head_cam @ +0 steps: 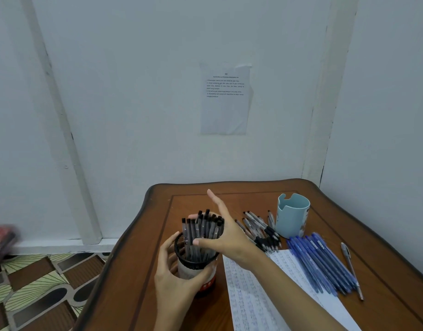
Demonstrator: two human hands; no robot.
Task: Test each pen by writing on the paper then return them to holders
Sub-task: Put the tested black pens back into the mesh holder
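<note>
Left fingers [168,247] round holder [193,271]; right fingers [205,241], pens [193,231]

Nothing legible anywhere. A heading and several printed lines on the sheet [224,113] taped to the wall [146,91], too small to read. Rows of handwritten marks across the paper [248,295], undecipherable. A dark label on the blue holder [292,218], blurred.

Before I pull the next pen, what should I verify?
1. Left hand grip on the black pen holder: ok, fingers wrap it.
2. Right hand round the black pens standing in it: ok.
3. Light blue holder upright: ok.
4. Blank space left on the paper: cannot tell.
5. Blue pens and loose black pens returned: not ok, they lie on the table.
</note>
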